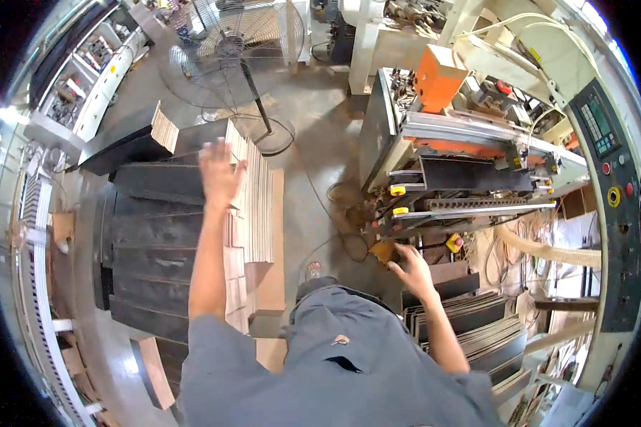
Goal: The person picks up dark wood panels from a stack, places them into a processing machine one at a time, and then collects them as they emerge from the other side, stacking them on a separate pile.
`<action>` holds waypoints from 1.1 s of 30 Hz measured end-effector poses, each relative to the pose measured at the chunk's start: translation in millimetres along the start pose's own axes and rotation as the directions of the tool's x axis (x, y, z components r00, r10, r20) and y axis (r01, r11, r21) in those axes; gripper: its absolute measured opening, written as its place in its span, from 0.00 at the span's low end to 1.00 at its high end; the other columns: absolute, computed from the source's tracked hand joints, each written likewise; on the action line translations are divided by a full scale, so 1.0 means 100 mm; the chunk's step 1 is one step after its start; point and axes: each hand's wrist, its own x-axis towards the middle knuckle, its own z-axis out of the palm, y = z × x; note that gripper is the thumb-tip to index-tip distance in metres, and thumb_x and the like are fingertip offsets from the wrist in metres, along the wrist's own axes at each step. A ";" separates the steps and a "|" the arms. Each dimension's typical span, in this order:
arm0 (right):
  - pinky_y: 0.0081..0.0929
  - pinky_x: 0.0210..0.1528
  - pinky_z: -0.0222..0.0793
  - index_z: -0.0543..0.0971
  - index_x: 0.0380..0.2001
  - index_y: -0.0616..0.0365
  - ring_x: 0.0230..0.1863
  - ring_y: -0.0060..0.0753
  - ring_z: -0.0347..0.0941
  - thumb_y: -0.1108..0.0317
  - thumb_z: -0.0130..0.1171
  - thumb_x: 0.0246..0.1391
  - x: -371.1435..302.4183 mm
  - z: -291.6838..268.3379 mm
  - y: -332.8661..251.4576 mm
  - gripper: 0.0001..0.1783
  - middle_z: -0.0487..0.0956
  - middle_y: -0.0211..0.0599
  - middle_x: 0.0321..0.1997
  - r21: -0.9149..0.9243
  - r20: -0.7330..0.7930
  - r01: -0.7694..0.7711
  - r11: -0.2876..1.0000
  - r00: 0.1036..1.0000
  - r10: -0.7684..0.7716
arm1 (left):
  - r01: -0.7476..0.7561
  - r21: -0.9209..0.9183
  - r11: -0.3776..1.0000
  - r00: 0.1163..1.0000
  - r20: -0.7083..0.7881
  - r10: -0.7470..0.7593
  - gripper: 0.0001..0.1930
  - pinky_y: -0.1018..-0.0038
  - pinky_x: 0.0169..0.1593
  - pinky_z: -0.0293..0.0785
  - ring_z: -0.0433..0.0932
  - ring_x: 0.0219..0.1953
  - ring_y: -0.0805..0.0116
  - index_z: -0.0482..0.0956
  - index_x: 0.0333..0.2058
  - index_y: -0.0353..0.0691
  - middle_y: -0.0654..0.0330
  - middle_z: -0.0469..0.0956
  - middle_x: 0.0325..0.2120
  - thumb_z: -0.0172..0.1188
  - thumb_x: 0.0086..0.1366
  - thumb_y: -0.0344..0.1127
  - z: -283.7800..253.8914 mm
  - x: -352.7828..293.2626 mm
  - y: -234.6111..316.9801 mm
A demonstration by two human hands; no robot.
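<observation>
The left hand [221, 176] stretches forward, flat over stacked boards [258, 213].

The one fisheye view looks steeply down from the wearer's head, close over the shirt [399, 381], hands [221, 176] farther out.

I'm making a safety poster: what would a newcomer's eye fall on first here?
Probably the big stack of dark boards at left, with the left hand at its pale-edged side. Next might come the bright orange housing on the machine at upper right, then the standing fan's round cage at upper left.
</observation>
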 end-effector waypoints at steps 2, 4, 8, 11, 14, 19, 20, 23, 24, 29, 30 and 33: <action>0.41 0.68 0.68 0.72 0.67 0.57 0.66 0.52 0.73 0.51 0.69 0.61 0.60 0.41 -0.45 0.36 0.76 0.49 0.66 0.010 0.108 0.128 0.992 0.986 -0.129 | 0.114 0.190 0.975 0.989 0.068 -0.129 0.37 0.45 0.78 0.41 0.52 0.75 0.31 0.63 0.73 0.39 0.44 0.58 0.74 0.45 0.77 0.61 0.39 -0.11 -0.92; 0.39 0.70 0.67 0.69 0.70 0.60 0.67 0.45 0.74 0.49 0.66 0.64 1.07 0.88 -0.92 0.39 0.76 0.48 0.68 0.354 0.272 -0.047 0.934 0.961 -0.055 | 0.241 0.185 0.953 0.960 0.100 -0.262 0.41 0.46 0.79 0.37 0.46 0.78 0.35 0.59 0.75 0.39 0.47 0.54 0.76 0.39 0.77 0.66 0.82 -0.28 -1.22; 0.41 0.70 0.67 0.64 0.73 0.61 0.67 0.45 0.73 0.41 0.63 0.64 1.77 1.99 -1.60 0.46 0.75 0.46 0.69 0.761 0.516 -0.489 0.427 0.855 0.059 | 0.132 0.049 0.990 0.978 0.154 -0.138 0.42 0.47 0.79 0.40 0.51 0.76 0.35 0.57 0.74 0.31 0.42 0.57 0.75 0.40 0.78 0.63 0.64 -0.43 -0.63; 0.45 0.71 0.66 0.70 0.68 0.57 0.66 0.38 0.72 0.36 0.51 0.70 2.11 2.57 -1.87 0.39 0.77 0.39 0.66 0.770 0.631 -0.636 0.041 0.770 0.092 | 0.143 -0.266 0.953 0.974 0.207 -0.089 0.41 0.47 0.79 0.39 0.48 0.77 0.36 0.56 0.73 0.27 0.40 0.56 0.75 0.38 0.79 0.61 0.66 -0.52 -0.11; 0.46 0.63 0.76 0.77 0.60 0.58 0.57 0.36 0.80 0.53 0.64 0.67 2.11 2.91 -2.24 0.26 0.83 0.35 0.57 0.862 0.492 -0.505 0.046 0.855 0.162 | 0.418 -0.825 0.381 0.870 0.244 -0.428 0.29 0.57 0.73 0.52 0.61 0.70 0.48 0.67 0.66 0.34 0.44 0.66 0.66 0.44 0.80 0.53 0.22 -0.90 0.28; 0.43 0.55 0.83 0.82 0.54 0.56 0.50 0.32 0.82 0.62 0.68 0.64 1.87 2.50 -1.86 0.18 0.86 0.30 0.49 0.849 0.481 -0.504 0.160 0.861 0.162 | 0.364 -0.931 -0.017 0.690 0.282 -0.666 0.26 0.61 0.54 0.73 0.76 0.45 0.59 0.76 0.46 0.37 0.55 0.79 0.43 0.43 0.79 0.57 0.27 -2.03 0.59; 0.43 0.54 0.83 0.82 0.54 0.57 0.50 0.31 0.82 0.62 0.68 0.64 1.73 2.34 -1.66 0.18 0.86 0.30 0.50 0.849 0.467 -0.497 0.180 0.865 0.182 | 0.401 -0.830 -0.387 0.556 0.557 -0.617 0.29 0.59 0.54 0.74 0.77 0.47 0.58 0.75 0.50 0.38 0.55 0.79 0.45 0.45 0.77 0.62 0.18 -2.04 0.66; 0.41 0.53 0.82 0.83 0.52 0.55 0.51 0.30 0.82 0.60 0.70 0.62 1.30 1.87 -0.87 0.18 0.86 0.29 0.49 0.827 0.449 -0.527 0.196 0.829 0.333 | 0.184 -0.462 -0.867 0.676 0.700 -0.229 0.41 0.52 0.58 0.75 0.77 0.56 0.54 0.71 0.62 0.40 0.54 0.77 0.56 0.51 0.69 0.74 0.13 -2.05 0.62; 0.41 0.53 0.82 0.83 0.52 0.54 0.51 0.29 0.81 0.60 0.70 0.62 1.10 1.70 -0.59 0.18 0.86 0.29 0.49 0.822 0.428 -0.531 0.207 0.814 0.393 | 0.129 -0.418 -0.899 0.768 0.616 -0.176 0.44 0.52 0.61 0.74 0.76 0.59 0.52 0.70 0.65 0.41 0.53 0.76 0.60 0.52 0.67 0.75 -0.06 -1.78 0.72; 0.37 0.59 0.77 0.79 0.59 0.60 0.56 0.30 0.80 0.63 0.68 0.63 0.17 -0.03 -0.16 0.24 0.84 0.33 0.56 0.806 0.350 -0.550 0.217 0.740 0.573 | 0.158 -0.384 -0.910 0.683 0.708 -0.180 0.39 0.59 0.68 0.68 0.76 0.61 0.53 0.72 0.65 0.39 0.51 0.76 0.61 0.48 0.73 0.69 0.12 -1.64 0.44; 0.39 0.61 0.75 0.76 0.62 0.60 0.58 0.32 0.79 0.63 0.69 0.63 -0.03 -0.14 0.35 0.27 0.82 0.34 0.60 0.838 0.296 -0.496 0.226 0.762 0.576 | 0.212 -0.399 -0.892 0.583 0.785 -0.212 0.38 0.59 0.68 0.68 0.76 0.61 0.53 0.73 0.65 0.39 0.51 0.76 0.62 0.51 0.73 0.68 0.05 -1.48 0.56; 0.42 0.59 0.75 0.78 0.59 0.59 0.56 0.29 0.79 0.63 0.67 0.64 -0.22 -0.82 0.71 0.23 0.84 0.29 0.54 0.880 0.140 -0.423 0.217 0.667 0.731 | 0.209 -0.474 -0.855 0.546 0.782 -0.301 0.38 0.59 0.69 0.67 0.75 0.62 0.53 0.73 0.65 0.37 0.51 0.76 0.62 0.55 0.72 0.65 0.03 -1.33 0.98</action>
